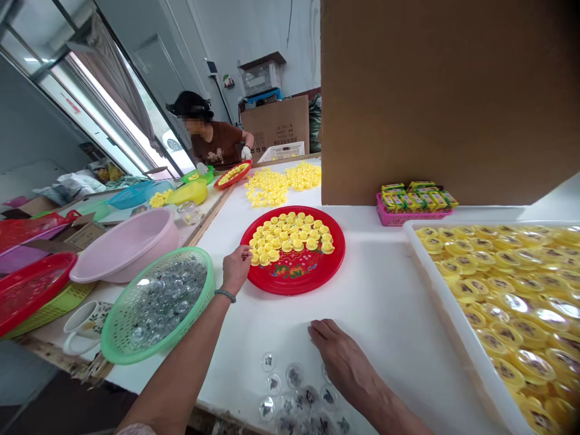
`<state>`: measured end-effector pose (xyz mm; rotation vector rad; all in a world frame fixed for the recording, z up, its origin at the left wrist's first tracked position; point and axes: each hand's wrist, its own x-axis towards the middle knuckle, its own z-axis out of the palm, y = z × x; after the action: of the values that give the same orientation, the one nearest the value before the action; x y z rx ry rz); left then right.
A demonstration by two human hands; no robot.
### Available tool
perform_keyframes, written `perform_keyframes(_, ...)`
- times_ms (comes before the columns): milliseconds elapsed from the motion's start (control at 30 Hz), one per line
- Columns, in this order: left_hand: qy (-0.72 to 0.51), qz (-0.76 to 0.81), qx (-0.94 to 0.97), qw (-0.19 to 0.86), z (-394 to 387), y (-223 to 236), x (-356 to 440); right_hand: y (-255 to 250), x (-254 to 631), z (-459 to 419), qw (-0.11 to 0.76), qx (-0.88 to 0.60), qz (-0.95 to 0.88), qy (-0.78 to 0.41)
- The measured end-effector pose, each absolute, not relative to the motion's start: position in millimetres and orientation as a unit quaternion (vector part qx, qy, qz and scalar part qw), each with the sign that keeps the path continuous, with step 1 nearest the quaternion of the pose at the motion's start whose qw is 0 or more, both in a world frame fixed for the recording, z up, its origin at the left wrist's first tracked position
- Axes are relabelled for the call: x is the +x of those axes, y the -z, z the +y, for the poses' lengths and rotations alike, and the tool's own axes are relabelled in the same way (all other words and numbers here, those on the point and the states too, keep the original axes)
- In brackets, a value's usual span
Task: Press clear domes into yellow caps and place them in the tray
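My left hand (236, 270) is at the left rim of a round red tray (294, 284), its fingers pinched together beside the small yellow hat-shaped pieces (290, 232) that cover the tray's far part. Whatever is in that pinch is too small to make out. My right hand (347, 356) is palm down, low over the white table (385, 290), with its fingers bent and close together. Its palm side is hidden, so I cannot see what it holds. Clear round plastic domes (294, 376) with dark figures inside lie just left of it and nearer to me.
A green basket (203, 281) of clear domes stands left, by a pink basin (131, 241) and a mug (88, 323). Right, a white tray (412, 241) holds finished-looking yellow pieces. A cardboard sheet (435, 109) rises behind a pink basket (394, 220). A co-worker (222, 142) handles another red tray.
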<state>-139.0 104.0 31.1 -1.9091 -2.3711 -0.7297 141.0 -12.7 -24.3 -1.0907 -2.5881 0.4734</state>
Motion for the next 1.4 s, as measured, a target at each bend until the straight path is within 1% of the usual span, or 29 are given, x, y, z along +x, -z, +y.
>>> perform_keyframes(100,0.199,-0.757,-0.623,0.012,120.5,-26.3,-140.5,19.8,140.9,-12.5,0.142,-0.38,-0.898,-0.171)
perform_keyframes(267,0.151,-0.748,-0.645,0.039,122.4,-24.6,-144.1,16.8,140.1,-12.4,0.129,-0.381,-0.902,-0.156)
perform_keyframes(467,0.149,-0.72,-0.676,0.059,121.0,-35.3,-130.9,22.0,141.0,-12.2,0.157,-0.381,-0.9,-0.144)
perform_keyframes(533,0.133,-0.679,-0.72,0.053,123.9,-38.1,-118.5,22.7,142.7,-11.6,0.168,-0.382,-0.898,-0.14)
perform_keyframes(633,0.077,-0.624,-0.777,0.035,131.8,-39.0,-99.4,22.3,146.1,-10.2,0.169,-0.393,-0.893,-0.139)
perform_keyframes(833,0.046,-0.622,-0.781,0.027,142.9,-35.6,-85.4,19.8,150.6,-7.6,0.138,-0.416,-0.891,-0.114)
perform_keyframes(967,0.039,-0.611,-0.79,0.021,140.2,-36.8,-79.4,15.7,152.5,-5.4,0.142,-0.425,-0.884,-0.137)
perform_keyframes(1100,0.058,-0.607,-0.793,0.008,124.6,-41.8,-57.7,14.0,160.5,2.7,0.192,-0.45,-0.852,-0.185)
perform_keyframes(1167,0.099,-0.608,-0.788,0.003,107.1,-47.6,-43.2,14.3,166.9,8.6,0.229,-0.463,-0.83,-0.211)
perform_keyframes(1267,0.179,-0.602,-0.778,-0.013,68.2,-55.6,-25.7,11.9,176.0,15.2,0.307,-0.47,-0.79,-0.246)
perform_keyframes(1333,0.189,-0.599,-0.777,-0.045,39.7,-53.9,-19.0,6.5,179.6,16.3,0.358,-0.462,-0.768,-0.262)
perform_keyframes(1400,0.17,-0.607,-0.771,-0.088,16.4,-44.8,-14.8,-1.0,180.2,14.6,0.392,-0.449,-0.755,-0.274)
